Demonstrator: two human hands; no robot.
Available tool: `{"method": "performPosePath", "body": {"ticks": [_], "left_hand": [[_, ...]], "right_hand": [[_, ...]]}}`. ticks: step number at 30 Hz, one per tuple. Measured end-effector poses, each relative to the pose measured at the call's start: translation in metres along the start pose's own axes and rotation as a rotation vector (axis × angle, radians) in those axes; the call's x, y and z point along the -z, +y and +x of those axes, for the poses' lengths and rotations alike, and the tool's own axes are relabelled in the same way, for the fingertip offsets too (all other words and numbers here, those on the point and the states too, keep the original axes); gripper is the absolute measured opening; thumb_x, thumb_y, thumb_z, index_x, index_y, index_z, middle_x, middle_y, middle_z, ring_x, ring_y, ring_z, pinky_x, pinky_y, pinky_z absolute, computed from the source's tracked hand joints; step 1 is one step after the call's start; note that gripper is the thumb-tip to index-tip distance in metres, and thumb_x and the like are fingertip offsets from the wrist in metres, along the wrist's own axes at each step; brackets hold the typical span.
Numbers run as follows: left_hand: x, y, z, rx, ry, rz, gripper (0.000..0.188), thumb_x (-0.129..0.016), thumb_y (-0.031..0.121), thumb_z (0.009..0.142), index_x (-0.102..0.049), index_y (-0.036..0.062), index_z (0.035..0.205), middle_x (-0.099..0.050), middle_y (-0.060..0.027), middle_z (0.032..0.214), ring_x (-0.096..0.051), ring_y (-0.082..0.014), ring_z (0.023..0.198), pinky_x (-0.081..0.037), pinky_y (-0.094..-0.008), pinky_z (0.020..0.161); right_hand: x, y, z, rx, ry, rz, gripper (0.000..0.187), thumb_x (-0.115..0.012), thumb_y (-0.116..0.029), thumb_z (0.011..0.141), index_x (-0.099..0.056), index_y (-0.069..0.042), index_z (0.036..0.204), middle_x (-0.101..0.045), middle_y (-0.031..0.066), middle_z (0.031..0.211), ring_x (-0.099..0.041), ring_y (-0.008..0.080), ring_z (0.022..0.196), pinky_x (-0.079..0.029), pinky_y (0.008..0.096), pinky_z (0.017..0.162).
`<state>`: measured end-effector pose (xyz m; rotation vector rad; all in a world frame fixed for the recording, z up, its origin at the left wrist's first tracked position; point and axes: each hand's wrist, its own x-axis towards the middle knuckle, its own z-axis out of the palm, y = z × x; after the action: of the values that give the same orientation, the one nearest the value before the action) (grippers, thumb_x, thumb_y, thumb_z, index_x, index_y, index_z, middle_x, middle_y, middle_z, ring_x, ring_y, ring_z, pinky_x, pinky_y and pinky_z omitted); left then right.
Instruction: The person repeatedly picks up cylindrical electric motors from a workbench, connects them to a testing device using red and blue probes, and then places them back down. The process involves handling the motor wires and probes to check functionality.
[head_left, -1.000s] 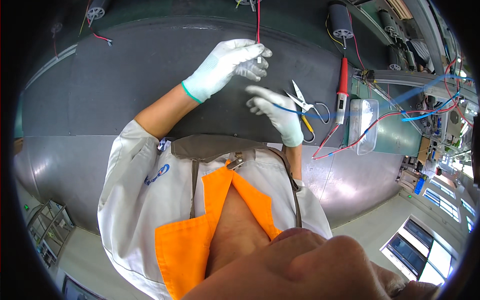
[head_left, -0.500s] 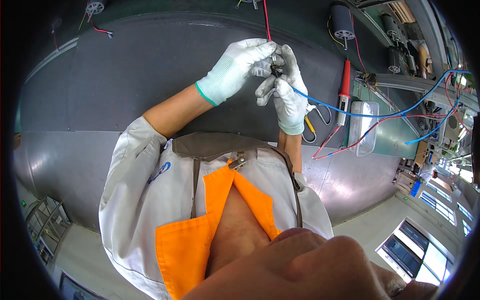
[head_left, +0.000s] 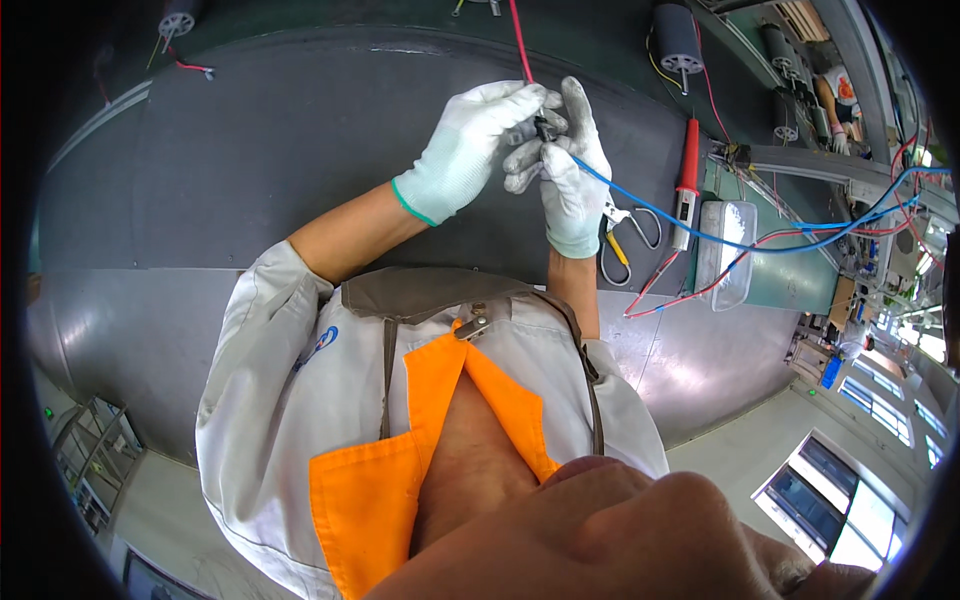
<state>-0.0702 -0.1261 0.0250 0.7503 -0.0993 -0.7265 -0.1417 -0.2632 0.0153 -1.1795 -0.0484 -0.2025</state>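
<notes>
Both my hands wear white gloves and meet above the dark work mat. Between their fingertips sits a small black part (head_left: 545, 129), its shape mostly covered by the fingers. The thumb and fingers of my left hand (head_left: 465, 140) pinch the lower end of a red wire (head_left: 519, 40) just above that part. My right hand (head_left: 577, 190) grips the black part from the other side, its index finger pointing up. A blue wire (head_left: 660, 219) leaves the right hand near the thumb and runs off to the right; where it ends inside the grip is hidden.
Right of my hands lie a hand tool with yellow loop handles (head_left: 617, 246), a red pen-shaped tool with a cord (head_left: 690, 155) and a clear plastic box (head_left: 712, 292). Motors with wires (head_left: 678, 45) stand at the back. A co-worker's hand (head_left: 840, 142) shows far right.
Both hands have shifted slightly left and away from me with the black part. The red wire leans more to the left, and the blue wire hangs lower on the right.
</notes>
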Motion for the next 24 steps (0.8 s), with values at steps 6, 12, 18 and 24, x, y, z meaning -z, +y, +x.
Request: {"method": "performPosePath", "body": {"ticks": [6, 12, 18, 24], "left_hand": [[0.032, -0.006, 0.015, 0.106, -0.212, -0.229, 0.028, -0.054, 0.021, 0.107, -0.065, -0.0001, 0.120, -0.071, -0.0122, 0.107, -0.067, -0.0184, 0.079, -0.054, -0.0332, 0.065], [0.045, 0.012, 0.017, -0.093, -0.052, -0.124, 0.035, -0.052, 0.023, 0.108, -0.061, -0.0081, 0.120, -0.069, -0.0200, 0.108, -0.066, -0.0298, 0.109, -0.052, -0.0441, 0.101], [0.057, 0.020, 0.009, -0.138, -0.086, -0.170, 0.034, -0.052, 0.021, 0.107, -0.062, -0.0079, 0.121, -0.069, -0.0175, 0.109, -0.068, -0.0322, 0.110, -0.053, -0.0477, 0.103], [0.047, 0.023, -0.002, -0.134, -0.021, -0.182, 0.034, -0.052, 0.021, 0.107, -0.062, -0.0076, 0.122, -0.071, -0.0170, 0.108, -0.070, -0.0314, 0.108, -0.053, -0.0476, 0.102]], "right_hand": [[0.004, -0.009, 0.000, -0.116, 0.001, -0.218, 0.081, -0.071, -0.012, 0.094, -0.026, 0.001, 0.161, -0.072, 0.0183, 0.104, -0.072, 0.0195, 0.082, -0.057, 0.0276, 0.073], [0.175, -0.055, -0.050, 0.153, 0.552, -1.999, 0.056, -0.076, -0.014, 0.086, -0.057, -0.003, 0.138, -0.069, 0.0215, 0.115, -0.065, 0.0384, 0.101, -0.053, 0.0478, 0.088], [0.220, -0.051, -0.071, 0.035, 0.626, -1.200, 0.051, -0.070, -0.002, 0.092, -0.061, -0.004, 0.142, -0.073, 0.0167, 0.115, -0.071, 0.0241, 0.099, -0.055, 0.0327, 0.087], [0.123, -0.057, 0.019, -0.144, 0.216, -0.702, 0.050, -0.072, -0.005, 0.092, -0.062, -0.002, 0.142, -0.071, 0.0076, 0.120, -0.065, 0.0080, 0.091, -0.054, 0.0218, 0.079]]}}
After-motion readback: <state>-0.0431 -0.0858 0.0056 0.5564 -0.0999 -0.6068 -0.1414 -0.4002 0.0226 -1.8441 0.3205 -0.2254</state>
